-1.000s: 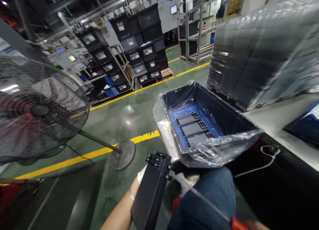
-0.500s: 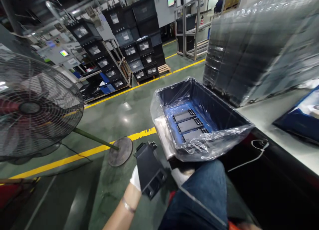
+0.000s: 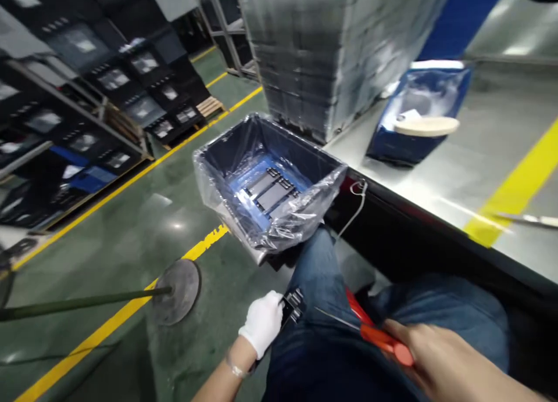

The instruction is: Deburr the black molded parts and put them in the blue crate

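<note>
My left hand [image 3: 264,320], in a white glove, is closed on a black plastic part [image 3: 294,304] beside my thigh. Much of that part is hidden by the glove and the leg. Bare and closed, my right hand [image 3: 429,352] grips an orange-handled tool [image 3: 383,339] with a thin metal blade that points left toward the black part. Blade and part are apart. Beyond my knee stands a dark bin [image 3: 300,149] lined with clear plastic film. Several flat grey-and-black parts [image 3: 276,194] lie in a row on the blue bottom inside it.
A black ledge [image 3: 392,233] runs along the right. Behind it are a blue film-lined bin [image 3: 396,143] and a light paddle-shaped thing [image 3: 427,126]. A fan's round base [image 3: 178,291] stands on the floor at left. Wrapped stacks [image 3: 300,53] and black crates [image 3: 117,79] rise behind.
My view has swung right and down. My left hand has turned the black part and brought it closer to my lap. My right hand has come into view with the orange-handled tool.
</note>
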A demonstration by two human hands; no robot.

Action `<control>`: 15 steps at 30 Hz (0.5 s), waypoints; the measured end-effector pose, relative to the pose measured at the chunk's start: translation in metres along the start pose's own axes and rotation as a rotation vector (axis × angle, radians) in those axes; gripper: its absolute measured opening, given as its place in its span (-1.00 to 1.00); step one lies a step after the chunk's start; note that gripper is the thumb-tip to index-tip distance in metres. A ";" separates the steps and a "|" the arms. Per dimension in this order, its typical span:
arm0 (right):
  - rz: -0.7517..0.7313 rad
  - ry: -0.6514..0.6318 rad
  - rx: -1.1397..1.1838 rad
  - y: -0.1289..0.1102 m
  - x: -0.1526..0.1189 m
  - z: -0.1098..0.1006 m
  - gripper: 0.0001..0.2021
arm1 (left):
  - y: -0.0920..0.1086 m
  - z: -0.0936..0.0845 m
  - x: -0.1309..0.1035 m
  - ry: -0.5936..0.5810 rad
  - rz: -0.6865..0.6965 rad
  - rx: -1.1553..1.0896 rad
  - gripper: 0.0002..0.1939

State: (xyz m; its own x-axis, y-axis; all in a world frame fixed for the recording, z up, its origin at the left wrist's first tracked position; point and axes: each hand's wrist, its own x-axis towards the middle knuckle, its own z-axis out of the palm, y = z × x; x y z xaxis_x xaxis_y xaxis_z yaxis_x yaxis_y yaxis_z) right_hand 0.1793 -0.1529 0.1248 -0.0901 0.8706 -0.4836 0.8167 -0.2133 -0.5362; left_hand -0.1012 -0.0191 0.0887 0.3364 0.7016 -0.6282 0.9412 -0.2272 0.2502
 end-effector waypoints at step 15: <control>0.092 -0.140 -0.047 -0.023 0.048 0.010 -0.81 | -0.014 0.007 0.007 -0.022 -0.001 0.021 -0.63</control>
State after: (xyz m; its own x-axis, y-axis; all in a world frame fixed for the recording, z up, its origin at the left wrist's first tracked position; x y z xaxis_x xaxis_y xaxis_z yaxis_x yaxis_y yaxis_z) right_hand 0.1509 -0.1110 0.1072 -0.0891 0.7774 -0.6226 0.8506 -0.2659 -0.4537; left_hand -0.1117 -0.0155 0.0760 0.3358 0.6870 -0.6444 0.9419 -0.2408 0.2342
